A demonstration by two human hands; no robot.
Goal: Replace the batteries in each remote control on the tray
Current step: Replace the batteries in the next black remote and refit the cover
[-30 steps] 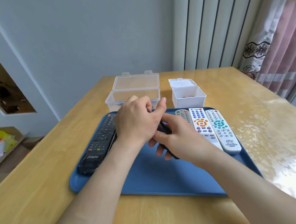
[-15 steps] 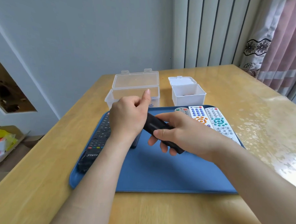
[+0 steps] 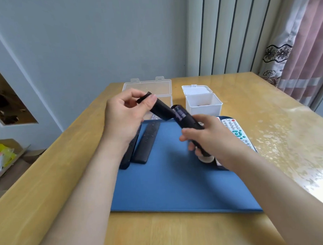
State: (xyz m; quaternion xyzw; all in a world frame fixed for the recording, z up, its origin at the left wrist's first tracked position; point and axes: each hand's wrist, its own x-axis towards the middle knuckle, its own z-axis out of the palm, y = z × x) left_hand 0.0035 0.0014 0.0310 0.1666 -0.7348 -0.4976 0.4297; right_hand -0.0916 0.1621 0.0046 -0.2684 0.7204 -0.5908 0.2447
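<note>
My right hand grips a black remote above the blue tray, back side up, with purple batteries showing in its open compartment. My left hand pinches the black battery cover, lifted off and angled up to the left of the remote. Two black remotes lie on the tray's left side: a slim one and a longer one partly under my left forearm. A white remote with coloured buttons lies at the tray's right, mostly hidden by my right hand.
A clear plastic box with its lid raised and a white open box stand on the wooden table behind the tray. A cardboard box sits on the floor at the left. A curtain hangs at the right.
Both hands rose off the tray with the black remote. The left hand slid the battery cover off and drew it up and left, exposing the batteries. The camera tilted, shifting the tray lower.
</note>
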